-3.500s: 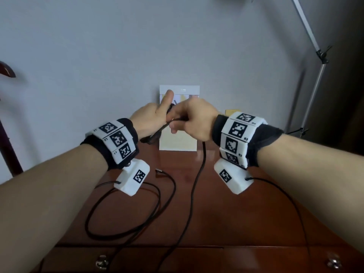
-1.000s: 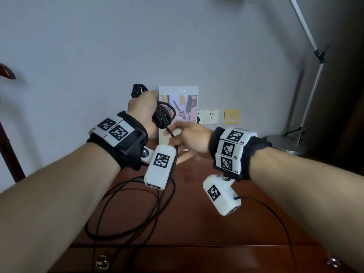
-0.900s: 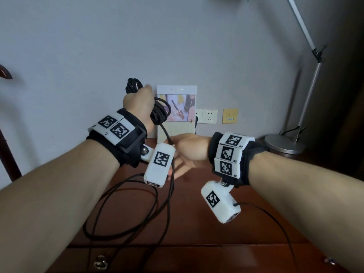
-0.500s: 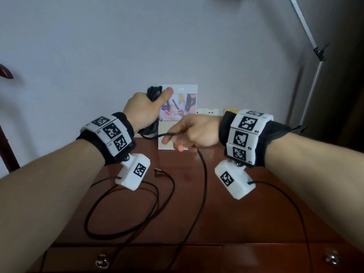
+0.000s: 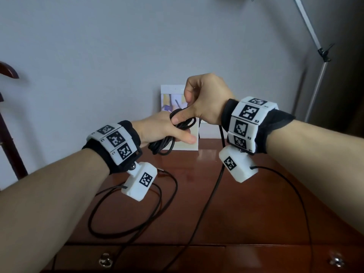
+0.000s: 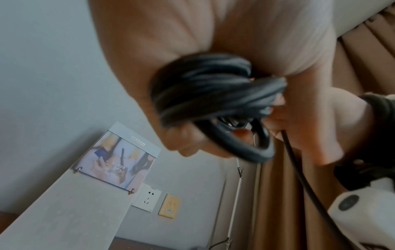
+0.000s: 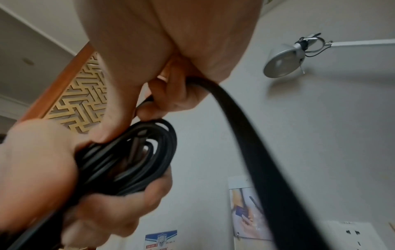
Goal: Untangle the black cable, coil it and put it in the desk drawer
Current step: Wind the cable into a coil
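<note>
The desk (image 5: 226, 203) carries the loose tail of the cable (image 5: 171, 134), which runs down over its front edge near the drawer (image 5: 137, 259) below. Above the desk, the left hand (image 5: 159, 129) has its fingers curled round a bundle of coils, and the right hand (image 5: 206, 99), just above and touching it, pinches the strand leading from that bundle

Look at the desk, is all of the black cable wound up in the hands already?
No, only part of the black cable is coiled in the left hand; a long stretch hangs down from the right hand past the desk edge.
</note>
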